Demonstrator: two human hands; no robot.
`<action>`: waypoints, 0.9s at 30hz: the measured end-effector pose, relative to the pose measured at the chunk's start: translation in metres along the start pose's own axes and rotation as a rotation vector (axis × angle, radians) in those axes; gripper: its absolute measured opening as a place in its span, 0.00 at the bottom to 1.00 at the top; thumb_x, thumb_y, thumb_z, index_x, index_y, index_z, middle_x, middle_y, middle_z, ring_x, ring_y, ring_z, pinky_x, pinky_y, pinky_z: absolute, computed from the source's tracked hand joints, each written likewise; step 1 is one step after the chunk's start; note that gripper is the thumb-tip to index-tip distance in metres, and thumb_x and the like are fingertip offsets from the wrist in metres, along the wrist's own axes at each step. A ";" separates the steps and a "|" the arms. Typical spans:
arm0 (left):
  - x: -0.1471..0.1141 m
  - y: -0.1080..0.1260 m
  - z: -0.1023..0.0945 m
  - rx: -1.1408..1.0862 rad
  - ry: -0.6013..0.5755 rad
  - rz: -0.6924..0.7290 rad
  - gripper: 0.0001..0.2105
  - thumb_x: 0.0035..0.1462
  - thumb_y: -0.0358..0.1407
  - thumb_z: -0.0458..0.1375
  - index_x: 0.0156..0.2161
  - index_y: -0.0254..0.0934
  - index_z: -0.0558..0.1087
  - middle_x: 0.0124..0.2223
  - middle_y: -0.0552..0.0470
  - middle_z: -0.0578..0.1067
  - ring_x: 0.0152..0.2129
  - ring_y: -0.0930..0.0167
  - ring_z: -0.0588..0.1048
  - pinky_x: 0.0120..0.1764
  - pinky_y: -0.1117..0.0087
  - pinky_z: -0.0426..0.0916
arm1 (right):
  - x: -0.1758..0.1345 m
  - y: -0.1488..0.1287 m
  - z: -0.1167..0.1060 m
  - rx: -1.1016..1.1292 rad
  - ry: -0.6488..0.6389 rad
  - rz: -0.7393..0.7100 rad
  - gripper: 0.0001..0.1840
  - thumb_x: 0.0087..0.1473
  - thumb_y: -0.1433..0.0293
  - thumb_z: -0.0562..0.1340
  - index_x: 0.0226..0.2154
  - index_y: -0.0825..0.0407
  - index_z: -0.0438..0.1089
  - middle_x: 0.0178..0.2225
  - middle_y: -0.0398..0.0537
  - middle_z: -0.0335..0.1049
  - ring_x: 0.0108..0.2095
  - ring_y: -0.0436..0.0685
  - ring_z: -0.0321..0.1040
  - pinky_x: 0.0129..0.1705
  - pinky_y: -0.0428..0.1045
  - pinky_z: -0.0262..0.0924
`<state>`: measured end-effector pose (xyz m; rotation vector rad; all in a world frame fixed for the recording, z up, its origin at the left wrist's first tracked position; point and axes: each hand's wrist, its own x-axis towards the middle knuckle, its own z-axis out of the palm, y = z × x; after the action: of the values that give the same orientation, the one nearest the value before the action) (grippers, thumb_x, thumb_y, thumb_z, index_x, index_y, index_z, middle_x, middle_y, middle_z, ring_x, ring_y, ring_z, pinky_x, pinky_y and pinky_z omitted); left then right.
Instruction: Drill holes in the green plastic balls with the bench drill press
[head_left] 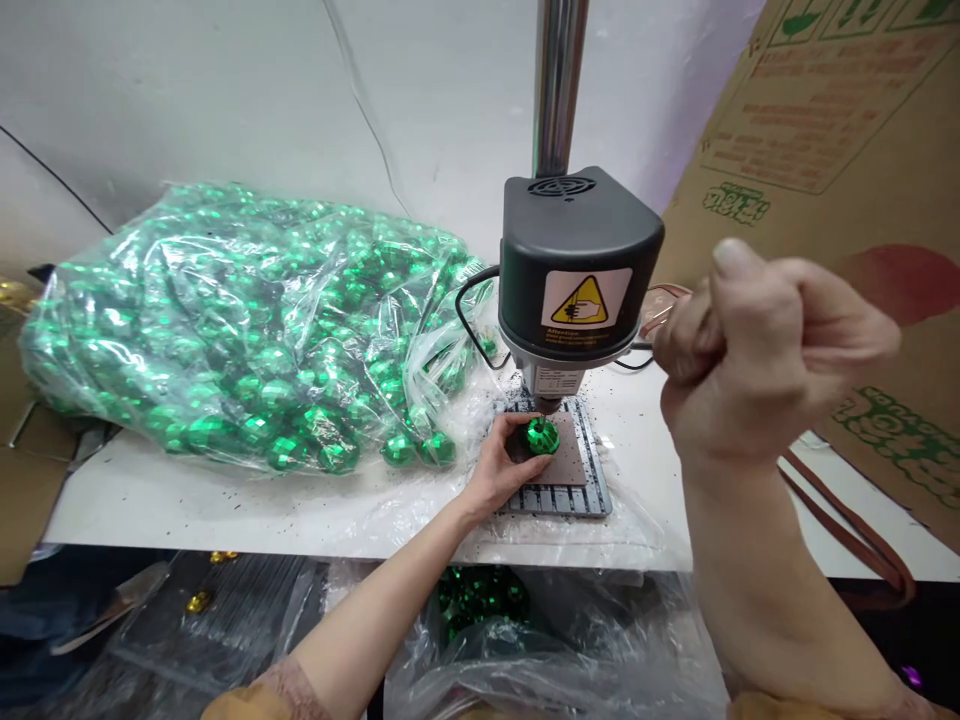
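My left hand (504,462) pinches a shiny green faceted ball (543,436) between thumb and fingers. It keeps the ball on a brown board (574,462) lying over the slotted metal base (598,488) of a small bench drill press (581,240). Directly above the ball is the machine's chuck (549,404); whether a bit touches the ball cannot be made out. Raised at the right of the black motor housing, my right hand (750,360) is closed around the drill press lever (643,346), most of which its fingers hide.
A large clear bag of green balls (247,330) fills the left of the white table (187,505). Below the front edge hangs a plastic bag (585,650) with more green balls. A cardboard box (825,230) stands at right, near a brown strap (855,540). Dark shavings dot the tabletop.
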<state>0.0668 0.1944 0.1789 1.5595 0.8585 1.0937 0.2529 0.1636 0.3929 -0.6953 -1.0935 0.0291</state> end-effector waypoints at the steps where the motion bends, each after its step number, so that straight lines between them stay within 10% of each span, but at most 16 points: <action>1: -0.003 0.002 0.001 0.023 0.038 0.008 0.26 0.58 0.43 0.81 0.57 0.41 0.79 0.57 0.43 0.86 0.56 0.55 0.85 0.61 0.53 0.80 | 0.008 -0.001 0.003 0.033 -0.006 0.065 0.30 0.73 0.70 0.67 0.20 0.49 0.57 0.17 0.35 0.48 0.17 0.44 0.51 0.22 0.51 0.48; 9: -0.053 0.007 -0.015 0.310 0.234 0.216 0.24 0.60 0.45 0.82 0.54 0.42 0.77 0.50 0.49 0.81 0.47 0.60 0.84 0.51 0.60 0.81 | 0.024 0.003 0.007 0.034 -0.043 0.075 0.30 0.74 0.68 0.67 0.22 0.51 0.57 0.18 0.33 0.53 0.18 0.40 0.53 0.23 0.47 0.46; 19: -0.165 0.000 -0.045 0.779 -0.423 0.788 0.31 0.62 0.55 0.82 0.65 0.51 0.82 0.53 0.43 0.87 0.44 0.58 0.86 0.48 0.60 0.85 | 0.021 -0.001 0.011 0.054 0.021 0.082 0.29 0.72 0.68 0.69 0.21 0.51 0.59 0.17 0.32 0.55 0.18 0.39 0.54 0.23 0.47 0.46; 22: -0.122 0.005 -0.059 0.751 -0.422 0.678 0.20 0.71 0.53 0.74 0.61 0.51 0.84 0.59 0.40 0.87 0.55 0.51 0.87 0.57 0.51 0.86 | 0.020 0.000 0.011 0.040 0.032 0.077 0.29 0.71 0.69 0.68 0.20 0.51 0.58 0.17 0.34 0.55 0.18 0.41 0.56 0.23 0.49 0.46; 27: 0.038 0.035 -0.096 0.825 -0.053 0.203 0.13 0.75 0.31 0.60 0.57 0.43 0.85 0.55 0.37 0.85 0.56 0.51 0.85 0.63 0.44 0.84 | 0.020 0.001 0.011 0.041 0.026 0.060 0.28 0.72 0.72 0.67 0.21 0.50 0.58 0.16 0.34 0.54 0.17 0.42 0.55 0.21 0.51 0.44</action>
<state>-0.0104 0.2515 0.2299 2.3823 1.2212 0.8640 0.2536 0.1772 0.4118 -0.6897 -1.0437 0.0937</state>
